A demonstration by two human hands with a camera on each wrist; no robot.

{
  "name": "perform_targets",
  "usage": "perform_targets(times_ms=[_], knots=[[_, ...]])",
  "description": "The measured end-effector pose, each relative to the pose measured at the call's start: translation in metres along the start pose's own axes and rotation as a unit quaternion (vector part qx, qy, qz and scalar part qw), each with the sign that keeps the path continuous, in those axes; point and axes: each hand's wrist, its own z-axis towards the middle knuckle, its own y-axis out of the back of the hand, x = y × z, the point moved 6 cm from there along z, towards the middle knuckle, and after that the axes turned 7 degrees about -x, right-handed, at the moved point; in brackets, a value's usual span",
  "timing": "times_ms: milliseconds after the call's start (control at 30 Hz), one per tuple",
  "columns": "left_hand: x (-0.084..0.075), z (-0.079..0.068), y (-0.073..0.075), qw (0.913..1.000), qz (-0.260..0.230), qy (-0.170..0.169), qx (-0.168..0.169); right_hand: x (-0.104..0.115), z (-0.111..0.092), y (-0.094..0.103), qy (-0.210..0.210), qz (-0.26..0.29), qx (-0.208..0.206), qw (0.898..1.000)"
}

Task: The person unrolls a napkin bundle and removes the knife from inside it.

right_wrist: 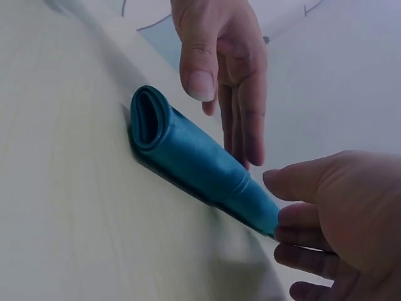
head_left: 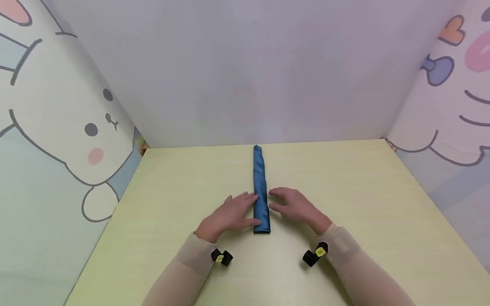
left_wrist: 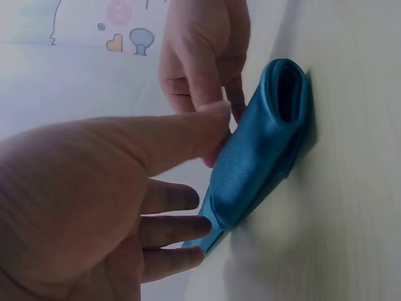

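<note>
A shiny blue satin cloth (head_left: pixel 260 178), rolled into a long narrow strip, lies lengthwise on the table. Its near end shows a hollow coil of layers in the left wrist view, where the cloth (left_wrist: pixel 250 150) looks teal. My left hand (head_left: pixel 231 214) is at the roll's left side, fingers extended, with the fingertips and thumb reaching over its edge. On the other side my right hand (head_left: pixel 294 206) is just beside the roll, its fingers loosely bent and holding nothing. In the right wrist view the cloth (right_wrist: pixel 194 153) runs between both hands.
The pale wooden table (head_left: pixel 172 178) ends against a plain light back wall (head_left: pixel 245 76). Side panels with cartoon animals (head_left: pixel 69 114) stand left and right. A small black camera (head_left: pixel 222 257) is strapped on each wrist.
</note>
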Motion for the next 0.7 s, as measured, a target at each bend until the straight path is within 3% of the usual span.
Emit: perform_targets(times_ms=[200, 433, 567, 700], knots=[[0.008, 0.015, 0.003, 0.9992, -0.002, -0.037, 0.018, -0.006, -0.002, 0.009, 0.012, 0.037, -0.010, 0.999], [0.029, 0.023, -0.002, 0.9980, 0.006, -0.061, 0.013, -0.002, -0.003, -0.004, 0.068, 0.031, 0.010, 0.997], [0.025, 0.025, -0.007, 0.9968, 0.002, -0.080, 0.006, 0.003, -0.002, -0.008, 0.080, 0.022, 0.001, 0.997], [0.017, 0.027, -0.008, 0.9950, 0.027, -0.096, -0.008, 0.006, -0.002, -0.010, 0.084, 0.002, 0.002, 0.996]])
